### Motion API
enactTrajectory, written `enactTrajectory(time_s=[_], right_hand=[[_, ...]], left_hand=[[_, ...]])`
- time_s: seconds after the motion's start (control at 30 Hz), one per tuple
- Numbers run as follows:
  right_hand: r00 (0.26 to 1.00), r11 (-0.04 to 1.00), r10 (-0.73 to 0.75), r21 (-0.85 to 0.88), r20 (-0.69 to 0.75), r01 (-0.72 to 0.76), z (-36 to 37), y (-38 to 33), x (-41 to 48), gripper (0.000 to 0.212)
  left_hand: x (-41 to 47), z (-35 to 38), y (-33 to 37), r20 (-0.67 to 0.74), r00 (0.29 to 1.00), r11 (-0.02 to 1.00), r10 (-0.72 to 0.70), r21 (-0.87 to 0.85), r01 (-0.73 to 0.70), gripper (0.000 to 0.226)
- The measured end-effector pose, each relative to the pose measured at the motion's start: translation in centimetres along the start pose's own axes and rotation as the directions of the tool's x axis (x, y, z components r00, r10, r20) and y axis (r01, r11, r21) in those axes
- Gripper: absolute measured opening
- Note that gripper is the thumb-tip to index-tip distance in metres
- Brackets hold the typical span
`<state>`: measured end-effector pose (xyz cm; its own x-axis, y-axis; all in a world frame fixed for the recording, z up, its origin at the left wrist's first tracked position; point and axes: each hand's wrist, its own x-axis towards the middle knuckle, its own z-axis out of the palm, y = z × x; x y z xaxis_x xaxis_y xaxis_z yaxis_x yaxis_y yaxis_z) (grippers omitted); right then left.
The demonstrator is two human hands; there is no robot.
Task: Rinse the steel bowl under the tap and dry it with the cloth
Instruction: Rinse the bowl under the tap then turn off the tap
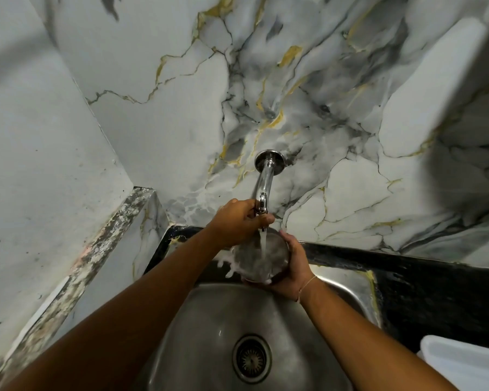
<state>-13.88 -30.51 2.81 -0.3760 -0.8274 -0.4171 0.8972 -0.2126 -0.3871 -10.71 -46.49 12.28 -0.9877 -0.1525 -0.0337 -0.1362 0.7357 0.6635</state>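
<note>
Now, with the right hand (290, 266) cupping the steel bowl (261, 256) under the stream and the left hand (239, 221) gripping the tap (263, 190), tilt and turn the bowl so water sweeps off the suds.

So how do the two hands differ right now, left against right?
The left hand is up at the tap, fingers on its end, while the right hand sits lower, cupping the steel bowl from the side and beneath. The left holds a fixed fitting; the right carries the bowl in the water stream. The right wrist wears a thin thread band; the left shows none. Both are over the sink.
</note>
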Motion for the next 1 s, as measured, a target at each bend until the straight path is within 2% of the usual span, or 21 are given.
enactTrajectory(time_s=[0.07, 0.13, 0.2, 0.3, 0.33, 0.37, 0.4, 0.43, 0.47, 0.5, 0.57, 0.67, 0.77, 0.93, 1.0], right_hand=[[0.997, 0.991, -0.012, -0.133, -0.071, 0.002, 0.0, 0.7, -0.3, 0.062], [0.978, 0.945, -0.101, -0.324, -0.181, 0.038, -0.2, 1.3, -0.6, 0.054], [0.964, 0.846, -0.205, -0.526, -0.171, 0.087, -0.1, 1.8, -1.0, 0.049], [0.952, 0.629, -0.288, -0.770, -0.100, 0.109, -0.2, 2.4, -2.0, 0.058], [0.943, 0.510, -0.326, -0.852, -0.061, 0.121, -0.5, 2.7, -2.2, 0.062], [0.926, 0.326, -0.377, -0.936, -0.001, 0.132, -1.0, 3.1, -2.3, 0.066], [0.910, 0.069, -0.410, -0.992, 0.068, 0.105, -1.6, 3.3, -2.3, 0.071], [0.902, -0.197, -0.412, -0.979, 0.125, 0.046, -2.1, 3.6, -2.4, 0.075], [0.905, -0.414, -0.393, -0.910, 0.163, -0.016, -2.5, 4.0, -2.5, 0.080], [0.916, -0.558, -0.359, -0.827, 0.176, -0.060, -3.0, 4.4, -2.7, 0.082], [0.940, -0.706, -0.295, -0.702, 0.173, -0.092, -4.0, 5.4, -3.1, 0.082], [0.940, -0.796, -0.264, -0.599, 0.214, -0.087, -4.9, 6.8, -3.7, 0.080], [0.959, -0.807, -0.239, -0.581, 0.153, -0.108, -5.2, 7.5, -3.9, 0.077], [0.963, -0.734, -0.268, -0.651, 0.016, -0.193, -6.0, 8.7, -5.0, 0.074], [0.946, -0.652, -0.322, -0.721, -0.016, -0.235, -5.5, 8.9, -5.6, 0.075]], left_hand=[[-0.1, 0.1, -0.2, -0.064, 0.998, 0.996, 0.007, 0.091, -0.002, 0.038], [-0.1, 0.3, -0.2, -0.125, 0.992, 0.979, 0.034, 0.203, -0.008, 0.042], [0.0, 0.7, 0.0, -0.174, 0.983, 0.957, 0.054, 0.290, -0.001, 0.047], [0.4, 1.2, 0.5, -0.236, 0.971, 0.937, 0.037, 0.347, 0.049, 0.056], [0.4, 1.3, 0.6, -0.252, 0.967, 0.926, 0.034, 0.372, 0.065, 0.058], [0.5, 1.5, 0.6, -0.266, 0.963, 0.914, 0.033, 0.399, 0.078, 0.060], [0.4, 1.6, 0.6, -0.279, 0.960, 0.903, 0.031, 0.419, 0.093, 0.062], [0.3, 1.7, 0.7, -0.297, 0.954, 0.894, 0.029, 0.435, 0.108, 0.065], [0.2, 1.9, 0.7, -0.320, 0.947, 0.886, 0.033, 0.447, 0.121, 0.068], [0.1, 2.0, 0.8, -0.349, 0.936, 0.882, 0.051, 0.456, 0.122, 0.070], [-0.1, 2.4, 0.7, -0.404, 0.908, 0.894, 0.110, 0.440, 0.088, 0.077], [0.0, 2.3, 0.8, -0.414, 0.889, 0.909, 0.195, 0.418, -0.005, 0.105], [0.7, 2.1, 0.8, -0.336, 0.902, 0.859, 0.270, 0.508, -0.067, 0.104], [0.9, 2.5, 0.5, -0.375, 0.888, 0.873, 0.265, 0.485, -0.055, 0.098], [0.7, 2.2, 0.5, -0.372, 0.896, 0.875, 0.243, 0.483, -0.037, 0.098]])
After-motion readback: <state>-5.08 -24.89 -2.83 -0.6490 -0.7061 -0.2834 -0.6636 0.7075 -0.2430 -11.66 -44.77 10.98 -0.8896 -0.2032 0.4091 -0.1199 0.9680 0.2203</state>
